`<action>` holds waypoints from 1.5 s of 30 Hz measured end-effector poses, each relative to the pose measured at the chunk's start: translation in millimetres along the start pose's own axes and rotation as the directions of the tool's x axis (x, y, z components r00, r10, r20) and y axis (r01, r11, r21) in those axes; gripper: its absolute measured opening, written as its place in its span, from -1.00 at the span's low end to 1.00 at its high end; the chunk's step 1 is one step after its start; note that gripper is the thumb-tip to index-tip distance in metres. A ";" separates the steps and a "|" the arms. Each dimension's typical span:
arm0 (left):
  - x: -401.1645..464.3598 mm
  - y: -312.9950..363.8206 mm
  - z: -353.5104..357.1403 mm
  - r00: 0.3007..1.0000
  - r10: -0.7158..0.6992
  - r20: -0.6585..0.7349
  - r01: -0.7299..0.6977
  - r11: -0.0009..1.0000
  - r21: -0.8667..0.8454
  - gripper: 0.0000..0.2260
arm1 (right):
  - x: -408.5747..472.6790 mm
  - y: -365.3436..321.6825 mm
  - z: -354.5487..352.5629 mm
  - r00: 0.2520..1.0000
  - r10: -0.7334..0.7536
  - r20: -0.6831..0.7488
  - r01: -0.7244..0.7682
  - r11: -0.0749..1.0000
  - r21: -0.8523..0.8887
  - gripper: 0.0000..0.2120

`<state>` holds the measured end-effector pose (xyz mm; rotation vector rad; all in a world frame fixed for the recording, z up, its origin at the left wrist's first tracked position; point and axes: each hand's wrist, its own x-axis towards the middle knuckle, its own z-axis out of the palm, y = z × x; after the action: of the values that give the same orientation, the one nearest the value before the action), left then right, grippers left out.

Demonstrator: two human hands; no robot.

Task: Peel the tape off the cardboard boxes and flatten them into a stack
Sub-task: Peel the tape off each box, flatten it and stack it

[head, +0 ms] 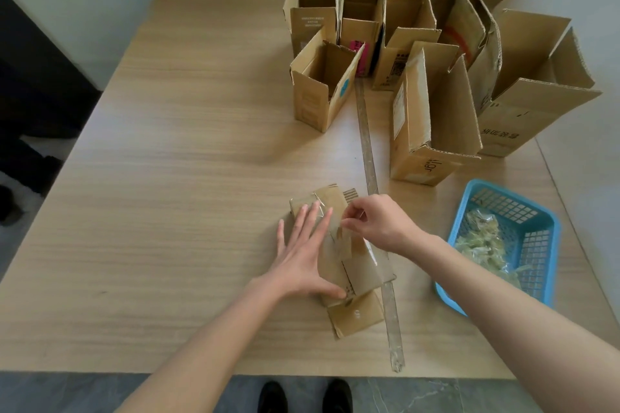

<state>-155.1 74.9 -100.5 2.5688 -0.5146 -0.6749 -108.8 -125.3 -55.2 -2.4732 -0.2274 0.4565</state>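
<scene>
**A:** ok head cam, what's going on at the near edge?

**B:** There's a box (339,255) lying flat on the table (167,178), around 5 o'clock from the table's middle. Left hand (303,255) is spread flat on it, fingers straight, pressing down, not gripping anything. Right hand (375,221) is at the box's 2 o'clock side, thumb and fingertips pinched on a bit of clear tape (347,223) coming off the top face.

**A:** And the long strip thing?

**B:** That's a tape strip (369,151) running along the table from about 12 o'clock of the box down past its right side to the near edge. Can't tell if it's stuck down.

**A:** The rest?

**B:** Upright boxes (419,54) with flaps open, bunched up at 1 o'clock, well apart from the hands. Blue basket (550,245) at 3 o'clock of the flat box, with crumpled tape scraps (483,241) in it. Two dark shoes (305,396) on the floor at 6 o'clock.
</scene>
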 end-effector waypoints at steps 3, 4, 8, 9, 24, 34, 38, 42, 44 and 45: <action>8.6 -20.3 -23.1 0.991 0.121 0.055 -0.125 0.990 0.066 0.37 | -13.2 4.9 12.8 0.979 0.033 -0.203 -0.027 0.999 0.033 -0.94; 11.2 -27.5 -30.5 0.987 0.145 0.066 -0.151 0.983 0.103 0.38 | -17.7 7.0 18.4 0.976 0.012 -0.216 -0.009 1.000 0.015 -0.94; 10.7 -43.8 -44.2 0.990 0.140 -0.033 -0.134 0.979 0.153 0.31 | -25.1 14.5 31.5 0.986 -0.141 -0.090 0.136 0.989 -0.055 -0.86; 8.7 -43.3 -44.9 0.988 0.139 -0.071 -0.129 0.983 0.131 0.25 | -25.4 15.1 30.1 0.983 -0.169 -0.078 0.162 0.982 -0.095 -0.77; -13.6 -18.2 3.1 0.990 -0.088 -0.108 0.063 0.975 -0.215 0.26 | -2.7 -9.7 28.8 0.961 -0.270 -0.062 0.242 0.927 -0.286 -0.94; 3.8 -30.5 -33.3 0.977 0.165 0.133 -0.170 0.985 0.026 0.20 | -8.4 9.9 -4.7 0.951 -0.088 -0.297 0.031 0.981 -0.193 -0.81; -0.6 -3.4 -15.1 0.996 0.036 -0.087 -0.037 0.999 -0.011 0.08 | -14.4 10.2 28.0 0.956 -0.214 -0.198 0.172 0.962 -0.210 -0.87; -6.5 8.5 13.5 0.983 -0.023 -0.181 0.032 0.998 0.050 0.13 | -16.6 12.8 28.9 0.973 -0.170 -0.156 0.133 0.965 -0.226 -0.67; -6.8 9.4 16.0 0.978 -0.019 -0.207 0.028 0.999 0.043 0.07 | -15.7 7.1 33.0 0.966 -0.172 -0.193 0.121 0.962 -0.246 -0.77; -7.0 7.2 13.9 0.980 -0.003 -0.200 0.010 0.999 0.034 0.06 | -14.1 4.0 34.9 0.962 -0.177 -0.210 0.121 0.960 -0.252 -0.83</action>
<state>-169.9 67.8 -105.3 2.6343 -0.4552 -0.4066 -134.7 -113.5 -80.3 -2.6896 -0.3905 0.0774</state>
